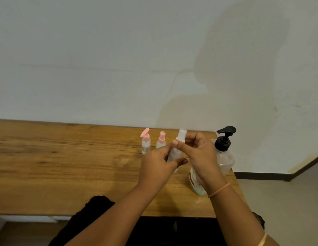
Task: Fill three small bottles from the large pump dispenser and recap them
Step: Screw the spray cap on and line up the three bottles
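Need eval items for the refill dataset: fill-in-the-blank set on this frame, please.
1. The large pump dispenser has a ____ pump head.
2. The left hand grips the frosted bottle by its body; the right hand pinches its ____.
3. The flip-top bottle and spray bottle standing on the table have ____ caps.
4. The flip-top bottle's lid is ____.

Missing: black; cap; pink; open.

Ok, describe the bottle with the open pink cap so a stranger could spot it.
On the wooden table, find the black pump dispenser at the right end. Two small clear bottles stand left of it; yours is the leftmost bottle, its pink lid flipped up, unlike its neighbour, capped straight.
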